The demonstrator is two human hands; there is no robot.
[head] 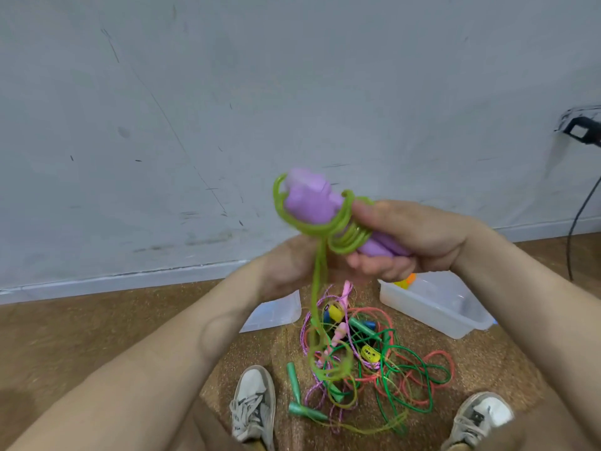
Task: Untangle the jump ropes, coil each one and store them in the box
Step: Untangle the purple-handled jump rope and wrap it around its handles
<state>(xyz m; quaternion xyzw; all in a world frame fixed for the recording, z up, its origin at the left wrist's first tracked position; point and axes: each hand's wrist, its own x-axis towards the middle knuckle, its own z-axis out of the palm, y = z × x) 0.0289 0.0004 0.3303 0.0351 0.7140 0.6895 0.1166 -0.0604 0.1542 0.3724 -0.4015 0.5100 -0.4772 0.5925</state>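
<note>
Purple handles [309, 200] in right hand [406, 239] point up-left.

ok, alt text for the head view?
Right hand grips purple handles wound with green rope, which trails past the left hand to a tangle of ropes on the floor. A clear box sits beside it.

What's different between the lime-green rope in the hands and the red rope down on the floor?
The lime-green rope is wound in close loops round the purple handles gripped by the right hand, its tail hanging down; the red rope sprawls in wide loose loops. The lime-green rope is held up, while the red rope lies on the floor, tangled with other ropes. Both are thin, bright cords.
</note>
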